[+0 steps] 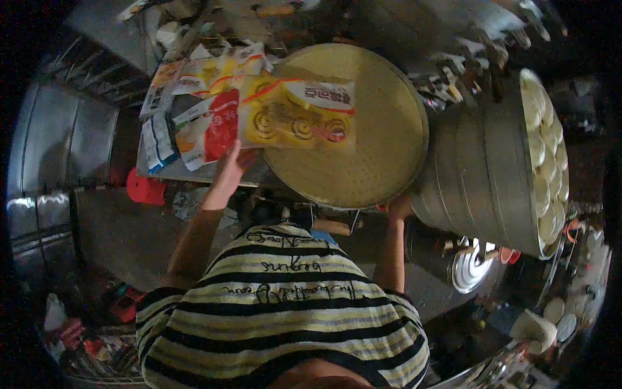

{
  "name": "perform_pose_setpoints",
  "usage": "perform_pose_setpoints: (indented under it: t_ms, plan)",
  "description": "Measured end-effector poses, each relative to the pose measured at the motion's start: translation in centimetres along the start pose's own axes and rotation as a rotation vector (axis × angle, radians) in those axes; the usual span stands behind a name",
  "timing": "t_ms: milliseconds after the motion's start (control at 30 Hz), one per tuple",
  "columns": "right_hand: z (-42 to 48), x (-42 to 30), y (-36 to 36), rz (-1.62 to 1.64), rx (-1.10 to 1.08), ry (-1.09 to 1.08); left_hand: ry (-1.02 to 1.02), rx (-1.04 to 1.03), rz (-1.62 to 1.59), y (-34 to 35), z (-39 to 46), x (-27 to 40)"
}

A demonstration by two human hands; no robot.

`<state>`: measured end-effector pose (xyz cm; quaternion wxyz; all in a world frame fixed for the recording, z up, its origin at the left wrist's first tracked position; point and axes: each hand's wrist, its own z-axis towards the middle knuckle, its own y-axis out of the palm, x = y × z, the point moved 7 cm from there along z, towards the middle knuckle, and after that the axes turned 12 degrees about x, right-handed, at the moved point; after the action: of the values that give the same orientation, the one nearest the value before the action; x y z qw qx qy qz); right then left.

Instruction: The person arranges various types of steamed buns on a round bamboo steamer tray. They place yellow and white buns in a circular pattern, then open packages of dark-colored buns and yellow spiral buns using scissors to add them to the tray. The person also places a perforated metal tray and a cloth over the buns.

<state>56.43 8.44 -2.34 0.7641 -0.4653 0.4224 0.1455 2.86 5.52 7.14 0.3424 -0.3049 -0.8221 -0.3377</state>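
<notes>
A large round tray (350,180) with a dotted, yellowish surface lies before me. Across its upper left part rests a clear plastic food packet (301,116), yellow with printed swirl pictures and writing. My left hand (229,172) is at the packet's lower left corner, close to the tray's left rim. Its fingers are in shadow, so their grip is unclear. At the tray's lower right rim is my right hand (399,208), its fingers curled on the edge and partly hidden. Beside the left hand lies a red-and-white packet (218,126).
To the right stands a tall stack of metal steamer tiers (471,170), its top filled with round pale buns (546,165). A blue-and-white packet (158,141) lies on the metal table (199,172). A red object (146,187) is below the table's left edge. A shiny metal lid (471,270) sits lower right.
</notes>
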Motion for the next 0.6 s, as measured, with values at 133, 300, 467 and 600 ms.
perform_pose_setpoints:
  t_ms: [133, 300, 467, 600]
  plan:
    - [2.9, -17.2, -6.7, 0.586, 0.339, 0.055, 0.102, -0.063, -0.037, 2.2, -0.9, 0.5]
    - [5.2, -33.7, 5.7, 0.281, -0.201, -0.629, 0.091, 0.121, 0.111, 1.4, 2.0, -1.0]
    - [6.8, -33.4, 24.8, -0.15, -0.905, -0.607, 0.103, 0.14, 0.269, 0.6, 4.2, -1.9]
    - [9.0, -29.9, 28.2, -0.165, -1.224, -0.457, 0.368, 0.137, 0.273, 2.0, 3.5, -1.7]
